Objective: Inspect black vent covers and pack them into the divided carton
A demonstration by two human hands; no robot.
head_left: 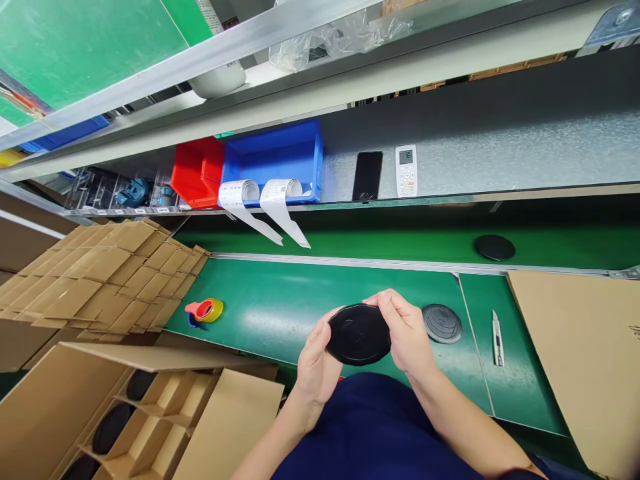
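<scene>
A round black disc (360,335) with a smooth rim is held up in front of me over the green bench. My left hand (318,357) grips its left edge, thumb on the near face. On the upper right edge, my right hand (403,330) pinches the same disc with bent fingers. Just right of my right hand, a dark grey ridged disc (443,323) lies flat on the bench. Another black disc (495,247) rests farther back on the green strip under the shelf.
An open carton (220,427) with cardboard dividers and several black discs stands lower left, below stacked cardboard pieces (115,273). A tape dispenser (205,311) and a utility knife (497,340) lie on the bench. The shelf holds a blue bin (280,157), red bin (197,172), phone (367,175) and remote (407,171).
</scene>
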